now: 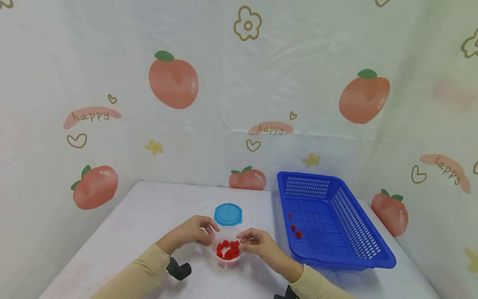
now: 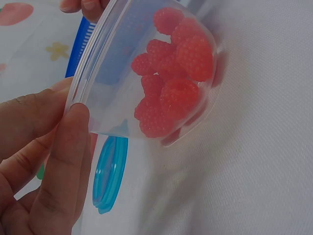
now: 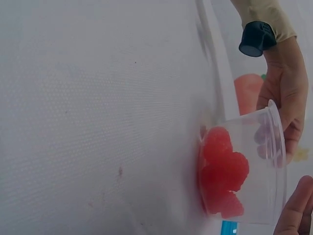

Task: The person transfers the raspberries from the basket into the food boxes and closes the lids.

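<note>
A clear plastic tub (image 1: 213, 248) stands upright on the table, holding several red raspberries (image 2: 181, 93). My left hand (image 1: 194, 231) pinches the tub's rim on the left side, thumb and index finger at the edge. On the other side, my right hand (image 1: 260, 244) hovers by the rim with loosely bent fingers and nothing visible between them. In the right wrist view, its fingertips (image 3: 298, 198) appear just above the rim, apart from it. Behind the tub, a blue lid (image 1: 228, 214) lies flat on the table.
At the right stands a large blue plastic basket (image 1: 354, 262) with a few raspberries (image 1: 298, 234) near its left wall. A white cloth covers the table (image 1: 168, 199). A fruit-patterned curtain (image 1: 224, 83) hangs behind it.
</note>
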`<state>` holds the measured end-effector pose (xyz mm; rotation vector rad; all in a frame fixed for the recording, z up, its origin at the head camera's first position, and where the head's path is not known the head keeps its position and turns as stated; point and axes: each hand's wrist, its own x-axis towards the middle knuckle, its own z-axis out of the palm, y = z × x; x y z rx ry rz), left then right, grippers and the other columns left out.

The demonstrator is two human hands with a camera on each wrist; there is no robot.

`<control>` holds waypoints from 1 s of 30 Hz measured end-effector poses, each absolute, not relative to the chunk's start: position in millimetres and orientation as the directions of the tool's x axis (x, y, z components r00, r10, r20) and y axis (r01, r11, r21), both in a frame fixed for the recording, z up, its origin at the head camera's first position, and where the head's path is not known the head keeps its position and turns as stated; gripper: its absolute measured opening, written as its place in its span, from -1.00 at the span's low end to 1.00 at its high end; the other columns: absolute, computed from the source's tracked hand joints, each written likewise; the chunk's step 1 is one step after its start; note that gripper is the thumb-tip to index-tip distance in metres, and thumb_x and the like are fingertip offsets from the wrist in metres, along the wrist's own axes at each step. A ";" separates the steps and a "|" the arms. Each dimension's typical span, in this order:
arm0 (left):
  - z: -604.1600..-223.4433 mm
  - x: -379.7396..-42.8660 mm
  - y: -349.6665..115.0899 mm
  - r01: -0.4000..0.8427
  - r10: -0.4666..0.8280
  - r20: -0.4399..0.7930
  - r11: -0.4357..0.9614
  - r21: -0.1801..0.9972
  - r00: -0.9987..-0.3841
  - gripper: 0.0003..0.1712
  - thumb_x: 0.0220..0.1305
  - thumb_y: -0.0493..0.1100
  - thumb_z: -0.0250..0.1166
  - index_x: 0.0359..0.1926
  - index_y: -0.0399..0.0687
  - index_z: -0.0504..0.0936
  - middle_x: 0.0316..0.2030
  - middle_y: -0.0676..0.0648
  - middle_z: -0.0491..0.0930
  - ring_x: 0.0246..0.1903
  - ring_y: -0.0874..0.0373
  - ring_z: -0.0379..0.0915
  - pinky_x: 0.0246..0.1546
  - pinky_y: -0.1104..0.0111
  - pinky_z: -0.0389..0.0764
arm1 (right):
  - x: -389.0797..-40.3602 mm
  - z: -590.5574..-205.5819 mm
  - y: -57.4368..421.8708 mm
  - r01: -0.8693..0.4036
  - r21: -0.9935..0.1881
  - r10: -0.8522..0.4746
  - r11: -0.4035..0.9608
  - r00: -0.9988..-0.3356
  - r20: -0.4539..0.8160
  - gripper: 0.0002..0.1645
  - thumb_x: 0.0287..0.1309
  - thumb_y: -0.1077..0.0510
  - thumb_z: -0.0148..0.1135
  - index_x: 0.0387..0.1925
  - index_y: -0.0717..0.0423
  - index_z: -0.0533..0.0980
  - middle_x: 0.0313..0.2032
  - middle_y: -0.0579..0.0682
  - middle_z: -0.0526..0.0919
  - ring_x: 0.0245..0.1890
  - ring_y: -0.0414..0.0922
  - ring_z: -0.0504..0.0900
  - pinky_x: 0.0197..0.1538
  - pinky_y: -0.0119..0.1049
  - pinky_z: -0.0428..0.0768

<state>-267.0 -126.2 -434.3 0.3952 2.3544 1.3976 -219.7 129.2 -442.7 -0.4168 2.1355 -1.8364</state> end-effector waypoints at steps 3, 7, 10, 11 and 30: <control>-434.7 -267.4 -126.2 0.049 0.419 -0.174 0.470 0.881 -0.891 -0.66 0.04 -0.34 0.41 -0.10 -0.21 0.62 -0.38 -0.07 0.55 -0.43 0.14 0.57 -0.30 0.27 0.72 | -219.3 -440.0 129.6 -0.037 -0.988 -0.400 0.153 -0.916 -0.028 -0.59 0.12 0.26 0.29 -0.01 0.40 0.49 -0.24 0.00 0.60 -0.28 -0.17 0.56 -0.09 -0.39 0.65; -435.4 -267.8 -126.2 0.048 0.417 -0.174 0.471 0.881 -0.892 -0.66 0.03 -0.34 0.41 -0.11 -0.20 0.62 -0.38 -0.07 0.55 -0.43 0.14 0.57 -0.30 0.27 0.72 | -217.1 -430.5 131.6 -0.058 -0.988 -0.406 0.143 -0.914 -0.005 -0.58 0.15 0.26 0.27 0.01 0.41 0.46 -0.19 0.06 0.59 -0.25 -0.16 0.56 -0.09 -0.41 0.63; -435.4 -267.9 -126.3 0.049 0.418 -0.172 0.469 0.882 -0.892 -0.67 0.03 -0.34 0.41 -0.11 -0.19 0.62 -0.38 -0.08 0.54 -0.43 0.14 0.57 -0.30 0.27 0.72 | -215.7 -419.3 134.5 -0.081 -0.988 -0.412 0.131 -0.911 0.020 -0.57 0.17 0.24 0.27 0.02 0.42 0.44 -0.20 0.04 0.56 -0.23 -0.14 0.56 -0.08 -0.41 0.61; -435.3 -267.9 -126.3 0.049 0.418 -0.172 0.468 0.882 -0.892 -0.67 0.03 -0.34 0.41 -0.12 -0.18 0.62 -0.38 -0.08 0.55 -0.43 0.14 0.57 -0.30 0.27 0.72 | -215.4 -414.9 135.7 -0.086 -0.987 -0.413 0.132 -0.910 0.024 -0.57 0.18 0.23 0.26 0.02 0.41 0.44 -0.20 0.02 0.56 -0.22 -0.14 0.56 -0.08 -0.42 0.60; -435.3 -268.3 -126.9 0.053 0.432 -0.171 0.460 0.886 -0.886 -0.67 0.04 -0.34 0.41 -0.12 -0.18 0.62 -0.37 -0.08 0.54 -0.42 0.14 0.57 -0.29 0.27 0.72 | -246.3 -343.3 183.4 -0.224 -0.967 -0.258 0.118 -0.948 0.188 -0.66 0.21 0.22 0.26 -0.01 0.26 0.47 -0.15 0.01 0.53 -0.13 -0.14 0.58 -0.01 -0.46 0.60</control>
